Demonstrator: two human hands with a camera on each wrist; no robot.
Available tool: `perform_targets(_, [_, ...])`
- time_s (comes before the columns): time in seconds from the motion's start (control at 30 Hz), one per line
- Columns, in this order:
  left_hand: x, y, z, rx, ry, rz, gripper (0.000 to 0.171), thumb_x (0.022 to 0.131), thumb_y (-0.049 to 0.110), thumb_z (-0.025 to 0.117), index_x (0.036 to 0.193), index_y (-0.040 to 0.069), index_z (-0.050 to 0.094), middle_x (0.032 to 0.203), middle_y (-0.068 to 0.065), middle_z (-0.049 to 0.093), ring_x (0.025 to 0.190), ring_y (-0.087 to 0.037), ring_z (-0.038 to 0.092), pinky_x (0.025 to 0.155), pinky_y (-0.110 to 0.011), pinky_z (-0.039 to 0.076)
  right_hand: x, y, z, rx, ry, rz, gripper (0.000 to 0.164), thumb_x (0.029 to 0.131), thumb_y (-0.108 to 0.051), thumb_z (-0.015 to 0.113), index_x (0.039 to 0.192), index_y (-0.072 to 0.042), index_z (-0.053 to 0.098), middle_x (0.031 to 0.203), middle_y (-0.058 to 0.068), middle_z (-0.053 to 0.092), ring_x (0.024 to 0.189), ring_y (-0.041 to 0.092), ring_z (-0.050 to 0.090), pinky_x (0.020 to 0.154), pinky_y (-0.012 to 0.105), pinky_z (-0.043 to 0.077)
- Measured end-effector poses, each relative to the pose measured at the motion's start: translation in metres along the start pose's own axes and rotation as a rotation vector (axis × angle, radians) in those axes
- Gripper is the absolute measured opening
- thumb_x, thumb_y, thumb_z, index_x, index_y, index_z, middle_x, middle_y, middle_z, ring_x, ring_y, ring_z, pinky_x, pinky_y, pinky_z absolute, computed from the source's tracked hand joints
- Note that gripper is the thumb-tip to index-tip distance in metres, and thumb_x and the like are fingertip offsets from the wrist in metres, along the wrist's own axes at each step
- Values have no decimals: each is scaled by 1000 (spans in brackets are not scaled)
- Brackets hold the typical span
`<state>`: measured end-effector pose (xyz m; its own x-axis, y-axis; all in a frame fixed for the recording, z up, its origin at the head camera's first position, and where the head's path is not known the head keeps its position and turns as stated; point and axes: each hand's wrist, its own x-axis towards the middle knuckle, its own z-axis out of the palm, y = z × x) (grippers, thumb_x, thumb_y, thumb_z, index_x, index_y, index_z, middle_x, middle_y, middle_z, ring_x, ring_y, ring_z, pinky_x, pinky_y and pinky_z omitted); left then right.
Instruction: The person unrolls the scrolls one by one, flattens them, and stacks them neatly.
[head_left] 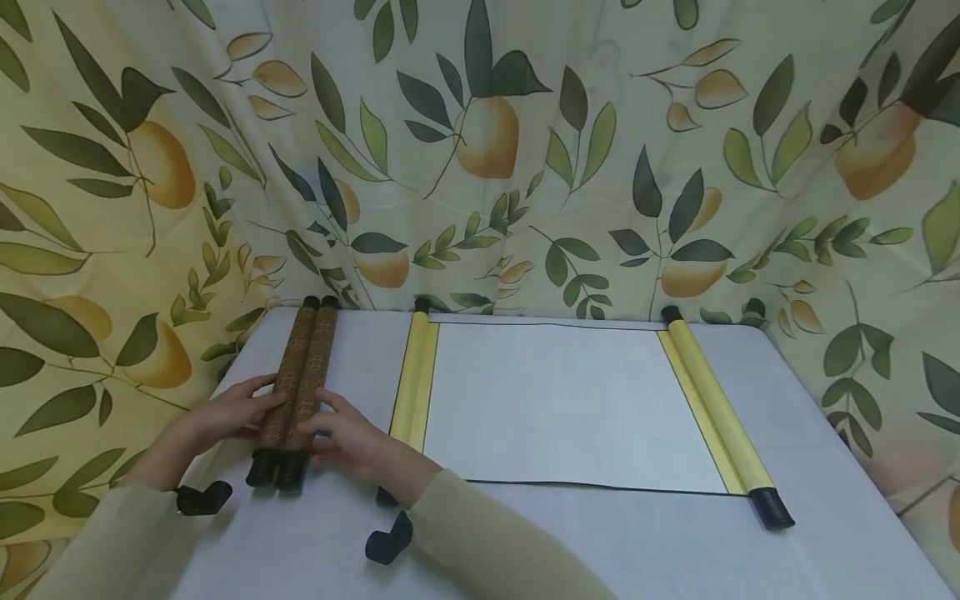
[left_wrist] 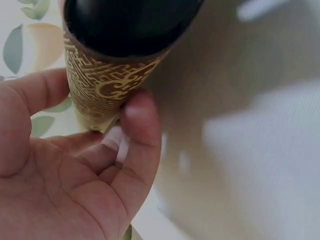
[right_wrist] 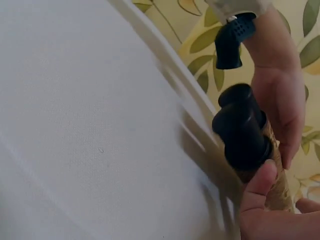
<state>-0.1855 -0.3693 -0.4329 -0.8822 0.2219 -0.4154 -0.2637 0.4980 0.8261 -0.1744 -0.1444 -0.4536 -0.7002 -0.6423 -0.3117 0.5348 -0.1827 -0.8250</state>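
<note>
Both hands hold a rolled-up scroll (head_left: 306, 367) at the left of the table; it has two parallel rolls in brown patterned brocade with black end knobs (left_wrist: 132, 25). My left hand (head_left: 234, 408) grips its left side, thumb on top. From the right, my right hand (head_left: 348, 435) holds the other roll near its lower end, with the thumb (right_wrist: 262, 182) just behind the knobs in the right wrist view. The near end of the scroll casts a shadow on the white tabletop. To the right lies an unrolled scroll (head_left: 555, 400), a blank white sheet between yellow side rolls.
The white table (head_left: 600, 542) reaches back to a leaf-and-fruit patterned curtain (head_left: 495, 192), which also hangs along both sides. Black knobs (head_left: 771, 508) cap the unrolled scroll's rolls. A black wrist device (head_left: 390, 537) sits below my right forearm, close to the unrolled scroll's left roll.
</note>
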Motion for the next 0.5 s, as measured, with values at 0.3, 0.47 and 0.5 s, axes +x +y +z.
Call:
perform_targets(0.3, [-10, -1, 34, -273, 2, -35, 82, 93, 40, 49, 146, 16, -7, 128, -20, 47, 112, -25, 51, 90, -39, 42, -12, 1, -4, -222, 60, -81, 54, 87, -17, 60, 132, -32, 35, 111, 5, 54, 95, 19, 58, 87, 40, 43])
perform_targets(0.47, [-13, 9, 47, -318, -14, 16, 86, 93, 37, 52, 142, 35, -19, 142, -25, 23, 113, -28, 50, 93, -45, 38, -19, -3, -8, -343, 56, -124, 60, 82, -12, 61, 134, -30, 36, 115, 1, 50, 96, 14, 55, 85, 35, 43])
perform_targets(0.5, [-13, 11, 48, -330, -13, 30, 84, 92, 35, 53, 142, 37, -15, 142, -25, 21, 111, -29, 51, 93, -45, 38, -20, -4, -9, -366, 52, -129, 61, 82, -12, 61, 135, -30, 36, 115, 0, 50, 95, 13, 55, 84, 34, 44])
